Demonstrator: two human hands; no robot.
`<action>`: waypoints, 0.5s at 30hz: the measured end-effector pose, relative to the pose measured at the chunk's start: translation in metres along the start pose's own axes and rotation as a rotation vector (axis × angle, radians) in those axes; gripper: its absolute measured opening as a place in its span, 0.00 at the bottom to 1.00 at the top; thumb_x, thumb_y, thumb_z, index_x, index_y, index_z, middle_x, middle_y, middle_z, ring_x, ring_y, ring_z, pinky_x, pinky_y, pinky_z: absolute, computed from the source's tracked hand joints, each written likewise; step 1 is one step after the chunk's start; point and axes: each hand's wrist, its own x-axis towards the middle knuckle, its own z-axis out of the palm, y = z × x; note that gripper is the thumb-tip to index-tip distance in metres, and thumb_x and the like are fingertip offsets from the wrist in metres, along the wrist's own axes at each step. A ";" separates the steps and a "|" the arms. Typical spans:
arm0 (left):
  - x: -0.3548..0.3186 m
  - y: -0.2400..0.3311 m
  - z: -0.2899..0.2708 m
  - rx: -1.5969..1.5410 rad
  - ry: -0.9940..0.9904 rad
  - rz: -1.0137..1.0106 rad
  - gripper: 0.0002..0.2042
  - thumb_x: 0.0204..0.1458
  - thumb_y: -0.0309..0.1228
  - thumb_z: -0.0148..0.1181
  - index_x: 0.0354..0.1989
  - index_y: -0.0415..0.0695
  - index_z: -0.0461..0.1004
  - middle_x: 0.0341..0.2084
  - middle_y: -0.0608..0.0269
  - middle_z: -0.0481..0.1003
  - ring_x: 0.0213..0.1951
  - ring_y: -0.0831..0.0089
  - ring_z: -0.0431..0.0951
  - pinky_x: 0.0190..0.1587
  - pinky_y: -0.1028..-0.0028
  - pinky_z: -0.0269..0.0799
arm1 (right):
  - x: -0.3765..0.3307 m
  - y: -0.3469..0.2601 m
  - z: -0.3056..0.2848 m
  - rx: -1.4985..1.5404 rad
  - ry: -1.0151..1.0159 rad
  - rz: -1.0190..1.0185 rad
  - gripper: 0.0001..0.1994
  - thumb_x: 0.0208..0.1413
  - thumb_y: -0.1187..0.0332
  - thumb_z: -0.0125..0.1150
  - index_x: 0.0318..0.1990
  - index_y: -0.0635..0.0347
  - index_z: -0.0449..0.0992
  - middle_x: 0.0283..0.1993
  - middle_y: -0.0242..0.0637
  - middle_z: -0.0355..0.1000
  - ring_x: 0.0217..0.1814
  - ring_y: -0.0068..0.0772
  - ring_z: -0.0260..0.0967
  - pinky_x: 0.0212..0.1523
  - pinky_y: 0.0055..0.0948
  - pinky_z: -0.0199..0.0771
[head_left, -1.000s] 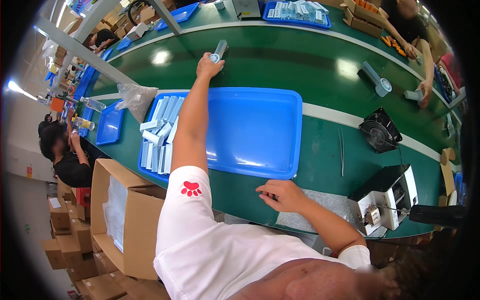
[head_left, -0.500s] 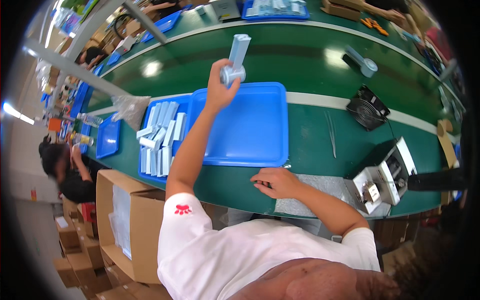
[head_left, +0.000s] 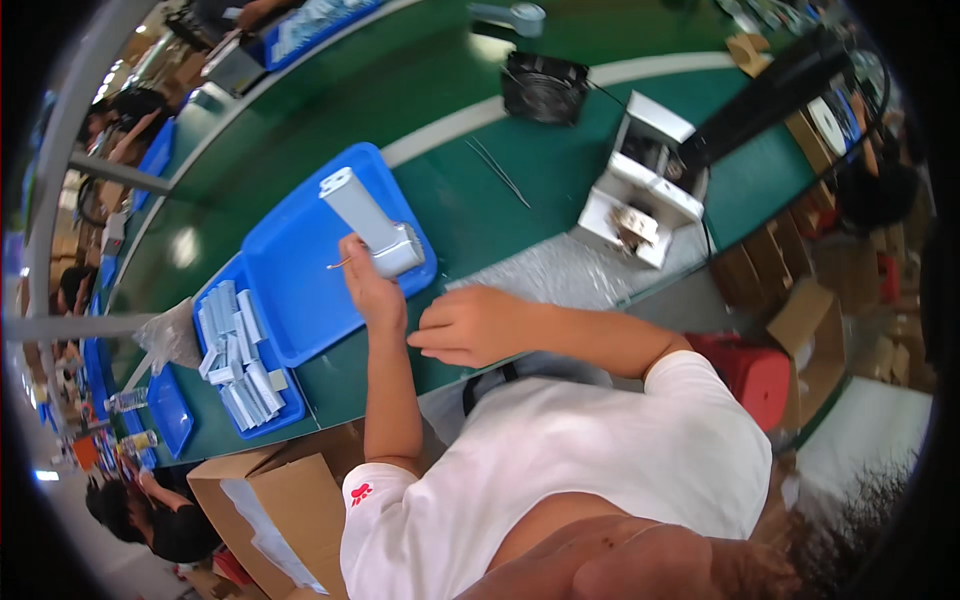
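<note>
My left hand is closed on a pale-blue plastic housing, a long handle joined to a round, drum-like head. It holds the head end over the near right part of the blue tray, with the handle tilted up and away. A thin wire sticks out beside the fingers. My right hand hovers close to the left wrist, palm down, its fingers stretched and nothing visible in them. Several pale-blue plastic pieces lie piled in a second blue tray on the left.
To the right stand a white boxy fixture with a black arm and a black fan. Tweezers and bubble wrap lie on the green bench. Another housing sits farther back. An open carton stands lower left.
My view has turned to the right. The left hand has drawn the housing in toward me, and the right hand has come close to the left wrist.
</note>
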 end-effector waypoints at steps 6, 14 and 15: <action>-0.042 -0.025 0.026 0.130 -0.095 0.004 0.11 0.71 0.32 0.41 0.50 0.40 0.69 0.40 0.63 0.73 0.41 0.77 0.73 0.46 0.74 0.70 | -0.055 -0.039 -0.146 -0.197 1.225 -0.020 0.22 0.56 0.77 0.63 0.57 0.65 0.66 0.51 0.46 0.72 0.45 0.37 0.72 0.40 0.31 0.75; -0.090 -0.050 0.074 0.351 -0.418 0.172 0.12 0.67 0.28 0.43 0.43 0.35 0.75 0.41 0.56 0.75 0.42 0.70 0.74 0.47 0.72 0.69 | 0.013 -0.023 -0.232 -0.082 1.627 0.258 0.14 0.67 0.71 0.58 0.56 0.64 0.66 0.39 0.36 0.72 0.31 0.23 0.70 0.32 0.24 0.73; -0.094 -0.050 0.079 0.365 -0.430 0.193 0.12 0.67 0.27 0.43 0.42 0.35 0.75 0.41 0.54 0.75 0.42 0.67 0.74 0.47 0.71 0.69 | 0.000 -0.014 -0.235 -0.178 1.479 0.179 0.14 0.67 0.73 0.58 0.56 0.65 0.66 0.40 0.36 0.72 0.31 0.23 0.70 0.33 0.24 0.73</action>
